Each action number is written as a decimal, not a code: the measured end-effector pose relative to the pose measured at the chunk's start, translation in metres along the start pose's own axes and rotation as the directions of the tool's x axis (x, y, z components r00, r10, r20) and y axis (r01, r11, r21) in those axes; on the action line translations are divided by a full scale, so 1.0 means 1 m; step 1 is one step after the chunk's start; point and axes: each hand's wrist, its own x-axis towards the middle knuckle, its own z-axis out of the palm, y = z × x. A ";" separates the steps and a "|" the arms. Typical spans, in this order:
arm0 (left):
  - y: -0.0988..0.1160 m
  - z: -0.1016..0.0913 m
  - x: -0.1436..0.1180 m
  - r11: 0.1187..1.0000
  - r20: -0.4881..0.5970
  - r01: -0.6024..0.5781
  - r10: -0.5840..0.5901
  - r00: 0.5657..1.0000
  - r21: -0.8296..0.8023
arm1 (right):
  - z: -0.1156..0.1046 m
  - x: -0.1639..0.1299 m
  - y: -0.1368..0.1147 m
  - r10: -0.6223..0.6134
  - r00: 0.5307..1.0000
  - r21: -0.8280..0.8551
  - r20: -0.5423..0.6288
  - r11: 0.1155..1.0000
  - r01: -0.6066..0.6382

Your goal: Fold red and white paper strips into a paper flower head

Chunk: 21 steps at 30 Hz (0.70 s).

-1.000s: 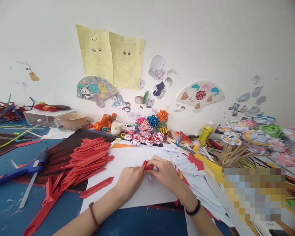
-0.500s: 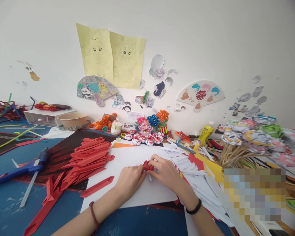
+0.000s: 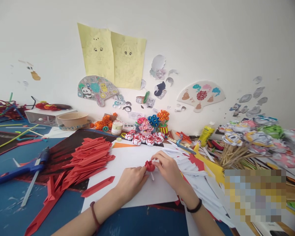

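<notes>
Both the left hand (image 3: 130, 179) and the right hand (image 3: 169, 170) pinch a small red paper flower (image 3: 149, 166) over the white sheet (image 3: 127, 157), right of the red folded strips (image 3: 88, 157).

From my seat I see only part of the small red paper piece (image 3: 149, 166): the fingers of the left hand (image 3: 132, 180) and right hand (image 3: 169, 171) cover its sides, and how its folds run is too small to tell. A pixelated block (image 3: 255, 195) hides the table at lower right. Both forearms are cut off by the bottom edge.
</notes>
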 end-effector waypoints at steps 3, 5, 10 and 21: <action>0.001 0.000 -0.001 0.996 -0.015 0.089 -0.089 0.996 0.021 | 0.003 0.001 0.009 0.201 0.979 0.048 -0.046 0.979 -0.199; 0.000 0.001 -0.001 0.994 -0.020 0.109 -0.108 0.994 0.000 | 0.005 0.001 0.013 0.280 0.956 0.202 0.085 0.935 -0.292; -0.002 0.001 -0.001 0.994 -0.028 0.041 -0.044 0.999 -0.099 | 0.010 0.002 0.017 0.315 0.922 0.501 0.227 0.774 -0.388; -0.003 -0.005 -0.002 0.995 -0.066 0.065 -0.070 0.995 -0.078 | 0.012 0.005 0.020 0.319 0.929 0.544 0.188 0.753 -0.369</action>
